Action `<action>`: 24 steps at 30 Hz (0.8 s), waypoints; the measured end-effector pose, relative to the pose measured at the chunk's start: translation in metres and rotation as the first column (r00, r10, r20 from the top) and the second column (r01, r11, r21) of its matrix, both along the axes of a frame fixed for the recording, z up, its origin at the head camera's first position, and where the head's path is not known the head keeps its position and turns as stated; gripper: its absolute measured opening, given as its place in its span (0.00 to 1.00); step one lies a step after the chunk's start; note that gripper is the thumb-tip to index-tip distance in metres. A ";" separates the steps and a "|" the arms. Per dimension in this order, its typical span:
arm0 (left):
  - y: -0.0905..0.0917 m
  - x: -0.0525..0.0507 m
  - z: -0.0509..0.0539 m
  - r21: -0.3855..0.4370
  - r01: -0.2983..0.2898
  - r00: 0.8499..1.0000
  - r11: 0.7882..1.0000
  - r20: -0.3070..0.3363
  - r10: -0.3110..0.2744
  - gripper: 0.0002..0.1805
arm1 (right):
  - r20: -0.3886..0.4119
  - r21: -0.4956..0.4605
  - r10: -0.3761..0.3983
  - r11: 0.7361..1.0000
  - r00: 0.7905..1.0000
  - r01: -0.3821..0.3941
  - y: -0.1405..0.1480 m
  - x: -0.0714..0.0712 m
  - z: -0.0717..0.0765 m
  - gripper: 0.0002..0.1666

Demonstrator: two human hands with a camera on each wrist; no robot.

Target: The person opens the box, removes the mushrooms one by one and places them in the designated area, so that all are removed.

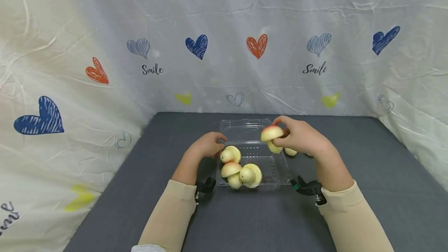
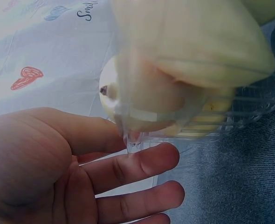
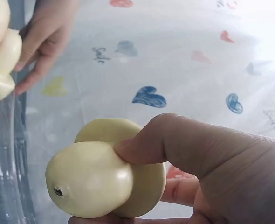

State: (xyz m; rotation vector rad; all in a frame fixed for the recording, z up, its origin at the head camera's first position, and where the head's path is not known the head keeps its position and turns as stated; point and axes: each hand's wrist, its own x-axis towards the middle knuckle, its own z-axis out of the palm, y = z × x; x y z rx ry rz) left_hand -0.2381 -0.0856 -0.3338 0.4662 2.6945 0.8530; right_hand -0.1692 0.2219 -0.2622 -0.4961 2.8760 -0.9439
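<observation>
My right hand (image 1: 303,137) pinches a toy mushroom (image 1: 271,132) with a pale stem and reddish cap above the right side of a clear plastic container (image 1: 267,166). In the right wrist view, the thumb presses where the stem (image 3: 88,179) meets the cap. Three similar mushrooms (image 1: 231,169) lie in the left part of the container, tipped different ways. At the container's back left corner, my left hand (image 1: 207,144) holds the wall's edge between thumb and index finger; the other fingers (image 2: 142,203) extend loosely outside, below the wall in the left wrist view.
The container's clear lid (image 1: 245,130) lies folded back behind it. More pale mushrooms (image 1: 290,151) sit on the dark table (image 1: 245,221) right of the container, partly hidden by my right hand. A white curtain (image 1: 224,81) printed with hearts hangs behind and at the sides.
</observation>
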 end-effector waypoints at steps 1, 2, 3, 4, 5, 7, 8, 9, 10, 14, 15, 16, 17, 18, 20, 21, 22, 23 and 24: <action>0.000 0.000 0.000 0.000 0.001 1.000 1.000 0.000 -0.001 0.21 | -0.001 0.001 -0.008 1.000 1.000 0.008 0.003 0.000 0.002 0.28; 0.000 0.001 0.001 0.003 0.000 1.000 1.000 0.000 0.000 0.21 | -0.005 0.005 -0.015 1.000 1.000 0.015 0.005 0.001 0.003 0.29; 0.001 0.001 0.001 0.003 0.001 1.000 1.000 -0.001 -0.001 0.21 | -0.011 0.010 -0.020 1.000 1.000 0.020 0.008 0.001 0.005 0.29; 0.001 0.001 0.001 0.005 0.002 1.000 1.000 -0.002 -0.002 0.21 | -0.013 0.014 -0.026 1.000 1.000 0.026 0.011 0.002 0.006 0.29; 0.000 0.001 0.001 0.004 0.002 1.000 1.000 -0.005 -0.002 0.21 | -0.015 0.015 -0.029 0.999 0.999 0.029 0.013 0.002 0.007 0.30; 0.000 0.000 0.000 0.004 0.002 1.000 1.000 -0.010 -0.002 0.21 | -0.017 0.018 -0.037 0.999 0.999 0.037 0.018 0.003 0.009 0.31; 0.000 0.000 0.000 0.005 0.000 1.000 1.000 -0.010 0.000 0.21 | -0.016 0.020 -0.041 0.999 0.999 0.041 0.021 0.004 0.010 0.32; 0.000 0.000 -0.001 0.005 0.001 1.000 1.000 -0.012 0.000 0.21 | -0.011 0.018 -0.047 0.999 0.999 0.047 0.024 0.005 0.011 0.32; 0.000 0.000 -0.001 0.008 0.000 1.000 1.000 -0.012 0.000 0.21 | -0.007 0.014 -0.053 0.998 0.999 0.053 0.026 0.005 0.012 0.33; 0.000 0.001 -0.001 0.018 0.002 1.000 1.000 -0.009 -0.002 0.21 | 0.005 0.005 -0.075 0.997 0.997 0.075 0.034 0.006 0.015 0.34; 0.000 0.000 -0.001 0.019 0.002 1.000 1.000 -0.008 -0.002 0.21 | 0.007 0.001 -0.080 0.997 0.997 0.080 0.036 0.006 0.015 0.34; 0.000 0.000 -0.001 0.019 0.003 1.000 1.000 -0.006 -0.002 0.21 | 0.008 0.000 -0.085 0.996 0.996 0.085 0.037 0.006 0.016 0.35; 0.000 0.000 -0.001 0.018 0.002 1.000 1.000 -0.006 -0.002 0.21 | 0.008 0.001 -0.088 0.996 0.996 0.088 0.039 0.006 0.016 0.35; 0.000 0.000 -0.001 0.018 0.001 1.000 1.000 -0.005 -0.001 0.21 | 0.008 0.001 -0.091 0.996 0.996 0.091 0.040 0.006 0.016 0.35; -0.001 0.000 0.000 0.016 -0.001 1.000 1.000 -0.002 0.001 0.21 | 0.010 0.004 -0.098 0.995 0.995 0.098 0.043 0.006 0.016 0.35; -0.001 0.000 0.000 0.016 -0.002 1.000 1.000 0.001 0.002 0.21 | 0.010 0.007 -0.102 0.995 0.995 0.102 0.044 0.006 0.016 0.36; -0.001 0.000 0.000 0.015 -0.002 1.000 1.000 0.002 0.001 0.21 | 0.012 0.009 -0.105 0.994 0.994 0.105 0.046 0.006 0.017 0.36; -0.001 0.000 0.000 0.014 -0.001 1.000 1.000 0.003 0.001 0.21 | 0.015 0.011 -0.109 0.994 0.994 0.108 0.048 0.006 0.017 0.36; -0.001 0.000 -0.001 0.013 0.000 1.000 1.000 0.003 0.000 0.21 | 0.017 0.015 -0.112 0.994 0.994 0.111 0.050 0.006 0.017 0.37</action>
